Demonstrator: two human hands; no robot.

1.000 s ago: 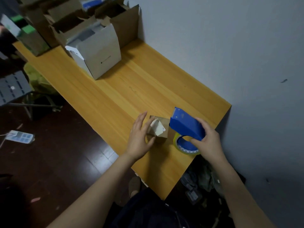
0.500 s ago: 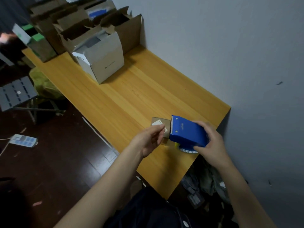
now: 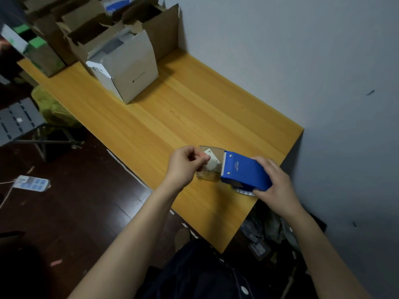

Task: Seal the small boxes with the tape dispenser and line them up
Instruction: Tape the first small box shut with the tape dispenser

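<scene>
Head view: the right hand (image 3: 278, 184) clasps the blue dispenser (image 3: 244, 171) from behind, its toothed edge at the box (image 3: 207, 176) near the table's (image 3: 172, 108) near end. The left hand (image 3: 185, 167) is curled, fingertips pinched at the box's white label (image 3: 213, 164); whether they hold tape is unclear. The dispenser's white logo seems to read "deli". The label's print is illegible.

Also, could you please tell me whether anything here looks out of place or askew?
The white carton at the table's far end sits turned askew to the edge, flaps open, among jumbled brown cartons. A power strip lies loose on the floor. Nothing looks spilled.
</scene>
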